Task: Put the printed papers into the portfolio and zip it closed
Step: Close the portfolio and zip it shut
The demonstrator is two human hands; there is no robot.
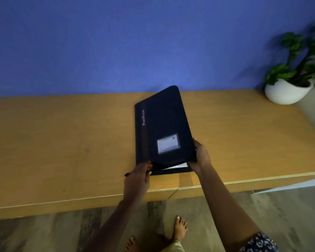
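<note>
A black zip portfolio [164,124] with white "PortFolio" lettering and a small card window lies on the wooden table [62,142]. Its front cover stands slightly raised along the right and near edges. A sliver of white printed papers [176,166] shows inside at the near edge. My left hand [137,179] pinches the near left corner of the portfolio, where the zip is. My right hand [201,157] grips the near right edge of the cover, fingers curled round it.
A white pot with a green plant [287,90] stands at the table's far right corner. A blue wall runs behind the table. The table's front edge is close to my bare feet [180,228] on the wood-look floor.
</note>
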